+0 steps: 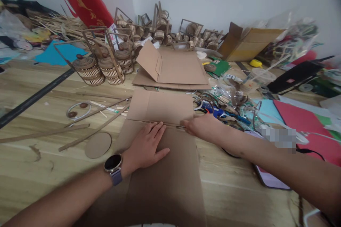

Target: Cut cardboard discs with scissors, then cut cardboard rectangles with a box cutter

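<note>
- Slender brown wooden strips (pixel 94 127) and a flat, round tan cardboard disc (pixel 98 145) lie on pale, grained wood.
- Left hand (pixel 147 145): palm down, fingers extended, grasping nothing.
- Smooth brown cardboard sheet (pixel 165 181), beneath both hands; working its crosswise crease seems underway, calling for steady flat pressure.
- Right hand (pixel 204 127): fingers curled at the crease; cannot tell whether gripping anything.
</note>
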